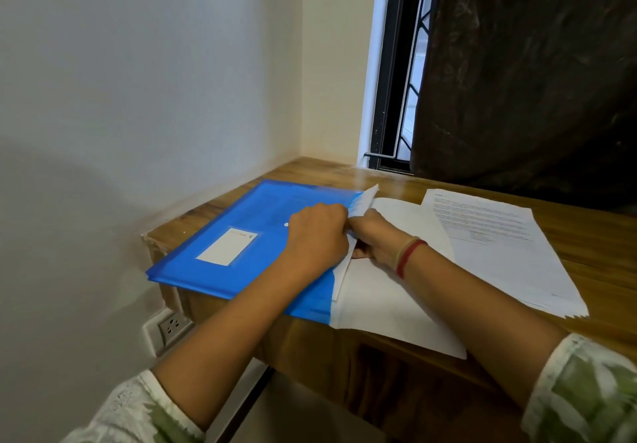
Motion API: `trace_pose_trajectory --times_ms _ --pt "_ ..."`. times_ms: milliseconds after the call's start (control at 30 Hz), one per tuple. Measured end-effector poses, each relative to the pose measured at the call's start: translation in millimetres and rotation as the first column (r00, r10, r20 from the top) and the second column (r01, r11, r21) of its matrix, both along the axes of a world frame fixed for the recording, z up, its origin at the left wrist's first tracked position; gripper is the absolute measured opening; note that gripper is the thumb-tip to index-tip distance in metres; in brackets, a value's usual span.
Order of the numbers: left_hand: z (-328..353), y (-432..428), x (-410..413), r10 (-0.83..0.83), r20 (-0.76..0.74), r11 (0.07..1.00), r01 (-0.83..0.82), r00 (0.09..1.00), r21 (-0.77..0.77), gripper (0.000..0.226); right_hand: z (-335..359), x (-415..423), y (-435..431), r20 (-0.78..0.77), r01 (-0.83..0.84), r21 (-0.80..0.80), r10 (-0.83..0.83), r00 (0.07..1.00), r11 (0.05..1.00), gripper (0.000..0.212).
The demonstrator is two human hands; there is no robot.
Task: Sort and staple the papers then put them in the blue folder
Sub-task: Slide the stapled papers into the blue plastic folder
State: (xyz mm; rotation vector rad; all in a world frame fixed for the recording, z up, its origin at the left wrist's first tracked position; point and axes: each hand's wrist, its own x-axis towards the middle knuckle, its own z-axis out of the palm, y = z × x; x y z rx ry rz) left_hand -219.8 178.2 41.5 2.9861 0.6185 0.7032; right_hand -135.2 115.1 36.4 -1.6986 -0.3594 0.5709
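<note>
Head view showed fingers of the left hand [317,232] gripping the blue folder [241,215] mouth, the right hand [374,236] clutching papers [379,298] at 3 o'clock, liable to crumple if shoved.

Left hand [317,232] and right hand [375,237] grip papers [379,301] at the blue folder [241,215].

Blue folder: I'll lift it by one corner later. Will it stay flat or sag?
Probably sags slightly: the blue folder looks like thin translucent plastic, though its near edge seems to overhang the desk without drooping. Likely slippery, being glossy; the papers sticking out could slide free.
</note>
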Motion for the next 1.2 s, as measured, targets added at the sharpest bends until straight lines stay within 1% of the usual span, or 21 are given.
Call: trace_pose_trajectory --times_ms 167,233,367,467,500,567,667,767,800,867,933,967,1000,1033,1100,1167,1200 --pt "-8 0 -2 -0.001 0.065 0.999 0.004 0.998 -0.040 0.020 -10 17 -19 -0.041 0.140 0.121 -0.136 0.990 0.983 0.042" --pt "-9 -1 -1 -0.010 0.084 0.999 0.013 0.996 -0.040 0.020 -14 23 -19 -0.037 0.172 0.137 -0.169 0.985 0.975 0.037" --pt "-10 -3 1 -0.019 0.105 0.999 0.024 0.994 -0.044 0.019 -18 25 -4 0.010 0.150 0.085 -0.151 0.988 0.985 0.033" --pt "-12 -5 1 -0.008 0.092 0.999 0.012 0.996 -0.042 0.018 -21 22 9 0.156 0.144 0.025 -0.146 0.977 0.989 0.027" --pt "-12 -4 2 -0.001 0.087 0.999 0.005 0.996 -0.046 0.018 -20 22 12 0.179 0.135 0.005 -0.133 0.975 0.991 0.025" --pt "-11 -2 2 0.004 0.090 0.998 0.001 0.996 -0.055 0.019 -17 20 12 0.172 0.105 -0.025 -0.100 0.980 0.994 0.023" --pt "-14 -2 2 -0.014 0.080 0.998 0.018 0.997 -0.056 0.019 -17 23 9 0.154 0.093 -0.054 -0.084 0.985 0.994 0.030" --pt "-18 -3 3 -0.027 0.077 0.998 0.031 0.997 -0.052 0.019 -17 22 10 0.186 0.088 -0.069 -0.074 0.980 0.994 0.028" --pt "-18 -2 3 -0.024 0.086 0.998 0.028 0.996 -0.055 0.018 -16 22 12 0.182 0.070 -0.076 -0.056 0.982 0.995 0.028" --pt "-18 0 1 -0.025 0.086 0.999 0.029 0.996 -0.042 0.019 -11 24 10 0.104 0.020 -0.104 -0.009 0.995 0.994 0.023" --pt "-17 -1 0 -0.046 0.023 0.999 0.047 0.999 -0.028 0.018 -3 27 -1 -0.025 -0.043 -0.111 0.040 0.999 0.993 0.011" --pt "-17 -1 -1 -0.057 -0.013 0.998 0.056 0.998 -0.031 0.017 1 29 -10 -0.065 -0.063 -0.095 0.057 0.996 0.994 0.004" --pt "-17 -1 -2 -0.067 -0.041 0.997 0.065 0.997 -0.040 0.016 4 33 -19 -0.078 -0.062 -0.071 0.056 0.995 0.996 0.002" --pt "-17 -1 -2 -0.078 -0.064 0.996 0.074 0.995 -0.050 0.015 4 39 -30 -0.069 -0.040 -0.042 0.037 0.997 0.998 0.007" --pt "-14 0 -1 -0.100 -0.098 0.994 0.094 0.990 -0.064 0.015 5 50 -54 0.011 0.036 0.024 -0.037 0.999 0.999 0.015" --pt "-6 0 1 -0.116 -0.135 0.992 0.109 0.984 -0.056 0.019 6 60 -80 0.106 0.109 0.069 -0.116 0.988 0.992 0.015" --pt "0 -2 6 -0.123 -0.144 0.992 0.119 0.982 -0.033 0.021 7 66 -94 0.173 0.143 0.061 -0.151 0.973 0.988 0.012"
